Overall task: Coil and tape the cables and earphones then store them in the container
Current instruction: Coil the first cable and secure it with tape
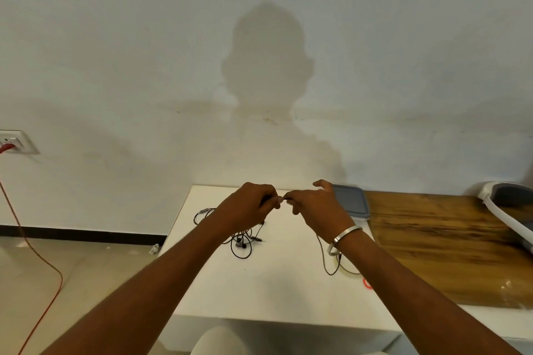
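Both hands are raised over the white table [277,291] with their fingertips meeting. My left hand [251,206] curls its fingers around a dark bundle of cable. My right hand [311,203] pinches a thin end right next to the left thumb. A tangle of black earphones [242,242] lies on the table under my left wrist. Another dark cable [328,265] loops on the table below my right wrist. The grey-lidded container [353,202] stands at the table's far right, just behind my right hand, with its lid on.
A small red ring [367,283] lies at the table's right edge, beside a wooden tabletop [438,245]. A white and grey object [507,210] sits at the far right. An orange cord [37,253] hangs from a wall socket [14,141] on the left.
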Motion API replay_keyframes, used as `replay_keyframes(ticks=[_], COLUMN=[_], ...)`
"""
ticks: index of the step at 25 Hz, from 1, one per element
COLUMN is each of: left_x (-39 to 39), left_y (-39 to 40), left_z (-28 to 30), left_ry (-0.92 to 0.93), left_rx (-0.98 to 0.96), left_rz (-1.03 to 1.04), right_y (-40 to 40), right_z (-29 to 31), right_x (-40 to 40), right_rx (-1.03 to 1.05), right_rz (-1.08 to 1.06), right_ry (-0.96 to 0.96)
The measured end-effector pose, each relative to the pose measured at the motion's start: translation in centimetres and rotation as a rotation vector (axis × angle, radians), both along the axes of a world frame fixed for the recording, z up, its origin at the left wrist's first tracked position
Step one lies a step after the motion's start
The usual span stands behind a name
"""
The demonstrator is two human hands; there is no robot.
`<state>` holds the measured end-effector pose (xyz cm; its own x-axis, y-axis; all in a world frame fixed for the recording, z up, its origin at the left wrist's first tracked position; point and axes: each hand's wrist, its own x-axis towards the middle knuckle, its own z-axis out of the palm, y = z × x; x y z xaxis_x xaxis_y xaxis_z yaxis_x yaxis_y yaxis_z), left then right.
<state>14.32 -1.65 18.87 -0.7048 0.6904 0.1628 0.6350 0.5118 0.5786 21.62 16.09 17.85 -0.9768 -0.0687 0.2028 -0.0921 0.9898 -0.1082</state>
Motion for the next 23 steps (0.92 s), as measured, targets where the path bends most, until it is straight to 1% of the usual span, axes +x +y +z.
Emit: replay_keyframes(ticks=[3,5,7,9,12,14,16,18,21,23], left_x=[-0.3,-0.6,-0.8,-0.9,-0.7,-0.4,0.1,0.3,-0.1,-0.5], left_y=[-0.9,-1.5,-1.8,-1.8,-1.1,-0.4,0.1,0.3,-0.1,-0.5], left_z=[0.0,0.2,0.3,0.4,0.6,0.8,1.0,1.3,1.1,0.7], left_ry=[-0.030,-0.023,-0.011,-0.008,-0.019,-0.007,0.017,0.043,0.023,-0.005], left_rx=[-0.016,-0.023,-0.017,0.004,0.035,0.043,0.058,0.069,0.057,0.034], left_rz=[0.036,0.051,0.056,0.057,0.005,-0.032,-0.060,-0.075,-0.052,-0.047], right_y=[1.8,3.2,4.0,3.7,2.0,0.4,-1.2,-2.1,-1.5,-0.5], right_z=[-0.3,-0.3,-0.3,-0.5,-0.6,-0.2,0.2,0.7,1.1,1.2], right_x=[0.2,0.4,0.7,1.0,1.1,0.9,0.7,0.4,0.3,0.3], right_rx=[-0.087,-0.144,-0.151,-0.167,-0.275,-0.234,-0.206,-0.221,-0.055,-0.025], right_rz=[-0.117,-0.214,-0.264,-0.267,-0.184,-0.071,0.021,0.030,0.005,-0.016], right_ry=[0.138,0.181,0.172,0.132,0.072,0.024,0.037,0.041,0.008,0.034])
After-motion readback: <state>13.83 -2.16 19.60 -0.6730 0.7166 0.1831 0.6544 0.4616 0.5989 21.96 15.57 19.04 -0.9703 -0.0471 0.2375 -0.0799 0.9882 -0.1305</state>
